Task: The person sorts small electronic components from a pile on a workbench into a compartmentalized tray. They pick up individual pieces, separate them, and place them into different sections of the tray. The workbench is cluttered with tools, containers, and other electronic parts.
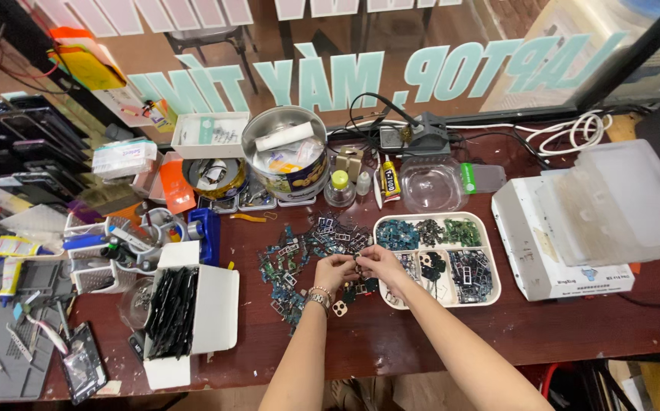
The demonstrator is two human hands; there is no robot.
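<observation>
A small dark part (358, 262) is pinched between the fingertips of the left hand (335, 270) and right hand (382, 265), above the scattered parts pile (303, 255) on the wooden table (391, 335), just left of the white compartment tray (489, 262).

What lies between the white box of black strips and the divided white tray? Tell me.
In the head view, a scattered pile of small electronic parts on the wooden table, with both hands over it.

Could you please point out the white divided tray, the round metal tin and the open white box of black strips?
white divided tray (489, 251): head view, right rim.
round metal tin (299, 183): head view, front wall.
open white box (219, 304): head view, right flap.
</observation>
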